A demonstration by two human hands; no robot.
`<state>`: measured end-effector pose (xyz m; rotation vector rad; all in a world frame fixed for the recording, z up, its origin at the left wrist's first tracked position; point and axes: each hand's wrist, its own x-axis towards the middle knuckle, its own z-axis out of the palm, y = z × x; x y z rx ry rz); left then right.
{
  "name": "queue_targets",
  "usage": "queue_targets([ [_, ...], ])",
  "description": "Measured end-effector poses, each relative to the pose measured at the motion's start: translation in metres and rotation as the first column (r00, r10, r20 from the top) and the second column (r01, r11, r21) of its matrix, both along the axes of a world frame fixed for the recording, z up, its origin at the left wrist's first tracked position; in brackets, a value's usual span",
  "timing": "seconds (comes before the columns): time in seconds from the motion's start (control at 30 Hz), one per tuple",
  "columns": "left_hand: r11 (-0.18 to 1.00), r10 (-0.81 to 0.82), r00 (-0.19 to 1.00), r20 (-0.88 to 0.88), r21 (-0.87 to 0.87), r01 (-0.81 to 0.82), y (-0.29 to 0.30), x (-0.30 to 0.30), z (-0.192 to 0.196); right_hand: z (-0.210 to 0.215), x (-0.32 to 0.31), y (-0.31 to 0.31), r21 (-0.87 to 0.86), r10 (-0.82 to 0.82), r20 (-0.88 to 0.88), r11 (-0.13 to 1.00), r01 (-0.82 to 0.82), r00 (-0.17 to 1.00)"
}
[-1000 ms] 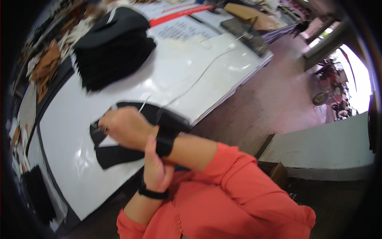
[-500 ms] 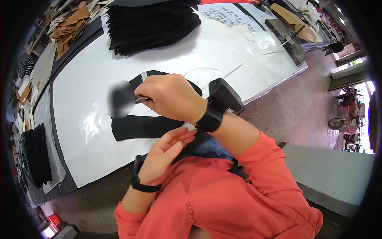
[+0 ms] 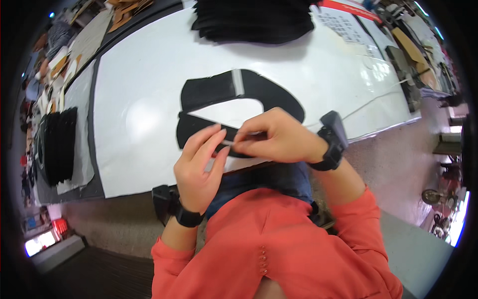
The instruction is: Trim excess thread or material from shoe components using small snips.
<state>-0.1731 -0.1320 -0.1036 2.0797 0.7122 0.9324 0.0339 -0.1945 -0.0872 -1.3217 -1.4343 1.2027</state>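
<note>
A curved, U-shaped black piece [image 3: 279,94] lies flat on the white table top, its two ends toward the left. Across its far arm runs a narrow pale strip [image 3: 238,82]. Over the near arm my two hands meet. A short bit of pale tape [image 3: 227,142] shows between their fingertips. My right hand [image 3: 279,135] pinches it with thumb and forefinger. My left hand [image 3: 199,167] has its thumb and fingertips closed around the tape's left end, close above the black piece. The tape's full length is hidden by my fingers.
A thick stack of black pieces [image 3: 251,20] sits at the far side of the white table top [image 3: 134,89]. Another black stack [image 3: 59,147] stands at the left. A pale cord [image 3: 368,97] runs right toward a dark block [image 3: 403,79]. Brown scraps [image 3: 127,11] lie far left.
My right hand came down and nearer from above the piece; the metal tool seen in it no longer shows. My left hand rose to meet it at the near arm. The view shifted.
</note>
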Motion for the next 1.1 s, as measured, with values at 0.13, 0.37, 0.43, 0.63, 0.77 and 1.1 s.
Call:
queue_targets([
  [0.13,0.994,0.057,0.996,-0.063,0.091,-0.051,-0.002,-0.011,-0.002,0.009,-0.005,0.002,0.079,0.041,0.071,0.996,-0.046,0.997],
  [0.37,0.987,0.063,0.988,-0.144,0.157,-0.04,-0.001,-0.052,-0.016,0.013,-0.018,0.003,0.176,0.105,0.185,0.975,-0.138,0.977],
  [0.43,0.981,0.115,0.983,-0.145,0.171,-0.089,0.003,-0.067,-0.021,0.011,-0.031,0.002,0.288,0.043,0.399,0.942,-0.17,0.916],
  [0.63,0.664,0.717,0.676,-0.169,0.46,-0.589,0.063,-0.217,-0.047,0.02,-0.049,-0.017,0.342,0.062,0.552,0.892,-0.294,0.831],
  [0.77,0.304,0.947,0.166,-0.274,0.604,-0.737,0.091,-0.476,-0.071,0.038,-0.032,-0.028,0.271,0.209,0.504,0.883,-0.382,0.838],
  [1.1,0.785,0.619,0.782,-0.066,0.064,-0.616,0.044,-0.222,0.009,0.089,0.201,-0.075,0.361,-0.632,0.524,0.772,0.524,0.57],
])
